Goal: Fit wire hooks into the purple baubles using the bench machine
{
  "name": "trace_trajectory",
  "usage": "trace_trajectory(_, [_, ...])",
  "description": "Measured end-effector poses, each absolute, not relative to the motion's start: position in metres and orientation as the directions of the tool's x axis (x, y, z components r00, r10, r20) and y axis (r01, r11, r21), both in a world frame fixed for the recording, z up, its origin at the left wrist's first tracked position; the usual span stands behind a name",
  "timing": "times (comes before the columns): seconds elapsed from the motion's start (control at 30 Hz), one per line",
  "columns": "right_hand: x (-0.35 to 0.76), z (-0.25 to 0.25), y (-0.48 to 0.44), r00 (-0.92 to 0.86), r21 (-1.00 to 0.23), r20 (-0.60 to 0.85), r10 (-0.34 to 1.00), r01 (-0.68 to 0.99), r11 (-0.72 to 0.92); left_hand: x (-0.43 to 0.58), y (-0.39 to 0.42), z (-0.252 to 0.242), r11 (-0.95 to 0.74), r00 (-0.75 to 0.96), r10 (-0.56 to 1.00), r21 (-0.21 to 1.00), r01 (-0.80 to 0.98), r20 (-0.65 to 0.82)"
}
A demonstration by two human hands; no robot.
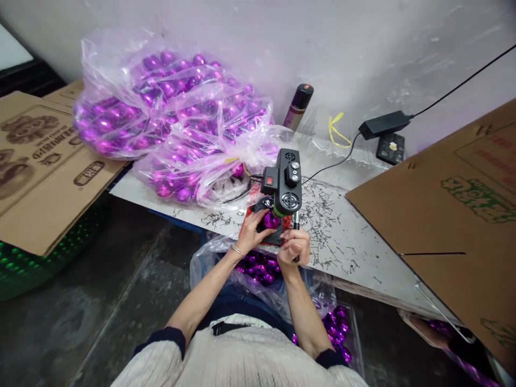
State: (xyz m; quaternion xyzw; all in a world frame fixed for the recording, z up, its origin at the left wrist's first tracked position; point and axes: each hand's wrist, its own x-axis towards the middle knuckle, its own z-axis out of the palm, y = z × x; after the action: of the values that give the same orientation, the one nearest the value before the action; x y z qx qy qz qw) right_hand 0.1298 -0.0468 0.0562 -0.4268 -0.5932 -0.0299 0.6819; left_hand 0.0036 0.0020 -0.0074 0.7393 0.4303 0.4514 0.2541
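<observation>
A small black machine [289, 183] with a red switch and round vents stands at the table's front edge on a red and black base. Beneath its head sits a shiny purple ball [271, 219]. My left hand [253, 230] has its thumb and fingers around that ball from the left. My right hand [294, 247] is wrapped round the machine's black lever handle [296, 223], right of the ball. Under the table edge, an open plastic bag of purple balls [260, 267] lies near my lap.
Large clear bags of purple balls [177, 107] fill the table's back left. Small dark wire pieces [322, 220] are scattered on the right. A spray can [298, 106], a power adapter [384, 124] and cardboard boxes [455, 215] stand around.
</observation>
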Motion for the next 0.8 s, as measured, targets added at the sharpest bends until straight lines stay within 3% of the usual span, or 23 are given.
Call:
trace_trajectory(0.27, [0.13, 0.049, -0.045, 0.221, -0.491, 0.862, 0.456, 0.586, 0.645, 0.005, 0.002, -0.008, -0.46, 0.185, 0.888, 0.8, 0.385, 0.422])
trace_trajectory(0.47, [0.131, 0.107, -0.042, 0.305, -0.559, 0.825, 0.475, 0.561, 0.61, 0.004, 0.001, -0.002, -0.464, 0.16, 0.885, 0.793, 0.395, 0.438])
trace_trajectory(0.57, [0.132, 0.13, -0.045, 0.302, -0.61, 0.784, 0.543, 0.54, 0.58, -0.006, -0.031, -0.004, -0.568, 0.182, 0.815, 0.694, 0.442, 0.551])
trace_trajectory(0.63, [0.133, 0.131, -0.049, 0.267, -0.596, 0.79, 0.552, 0.547, 0.588, -0.017, -0.064, -0.014, -0.686, 0.328, 0.723, 0.575, 0.446, 0.608])
trace_trajectory(0.73, [0.134, 0.118, -0.053, 0.228, -0.56, 0.81, 0.541, 0.577, 0.595, -0.033, -0.11, -0.041, -0.689, 0.522, 0.723, 0.52, 0.505, 0.452])
trace_trajectory(0.8, [0.134, 0.109, -0.055, 0.228, -0.557, 0.811, 0.538, 0.583, 0.591, -0.04, -0.126, -0.057, -0.565, 0.504, 0.82, 0.532, 0.631, 0.272])
